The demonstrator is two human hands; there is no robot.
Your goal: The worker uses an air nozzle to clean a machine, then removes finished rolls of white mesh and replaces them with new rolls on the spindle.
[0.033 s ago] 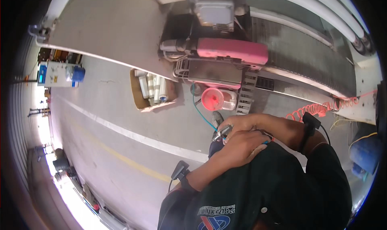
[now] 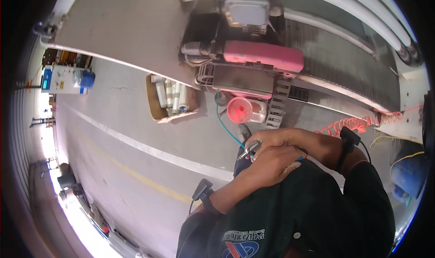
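Both my hands meet in front of my dark shirt. My right hand (image 2: 267, 137) is closed around a silvery metal air gun (image 2: 252, 150), its nozzle pointing to the lower left. A thin teal hose (image 2: 229, 127) runs from beside it toward the machine. My left hand (image 2: 274, 164) lies across the right one with its fingers pressed together and bent. Between its fingertips and thumb a small blue piece with a red end (image 2: 302, 158) peeks out; the rest is hidden, so I cannot tell what it is. My shoe (image 2: 244, 132) shows just beyond.
A red funnel-like bucket (image 2: 239, 109) stands ahead by a whitish container (image 2: 258, 111). Left of it sits an open cardboard box (image 2: 156, 106) with several wrapped rolls. A machine with a pink cover (image 2: 263, 56) spans the far side. A coiled red hose (image 2: 358, 123) hangs at right.
The view has shifted very slightly. Both hands and the air gun keep the same place and hold.
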